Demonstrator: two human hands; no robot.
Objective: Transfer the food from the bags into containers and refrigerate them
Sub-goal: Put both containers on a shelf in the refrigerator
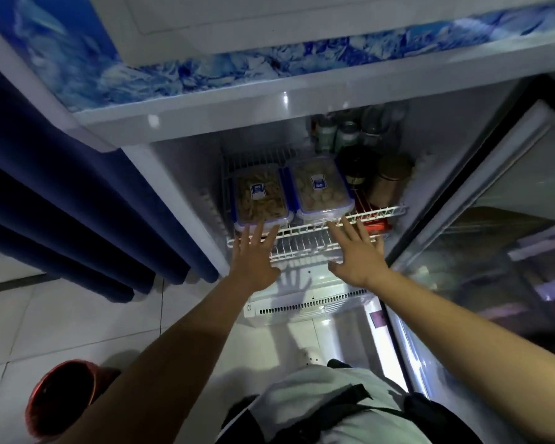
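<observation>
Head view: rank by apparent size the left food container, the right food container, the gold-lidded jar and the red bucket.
1. red bucket, though it is nearer the camera.
2. left food container and right food container: alike, no ranking.
3. gold-lidded jar.

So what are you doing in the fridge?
A person is putting food away. Two clear food boxes, the left box and the right box, sit side by side on the wire shelf. The left hand and right hand are open, fingertips at the boxes' front edges. The glass door is open.
</observation>
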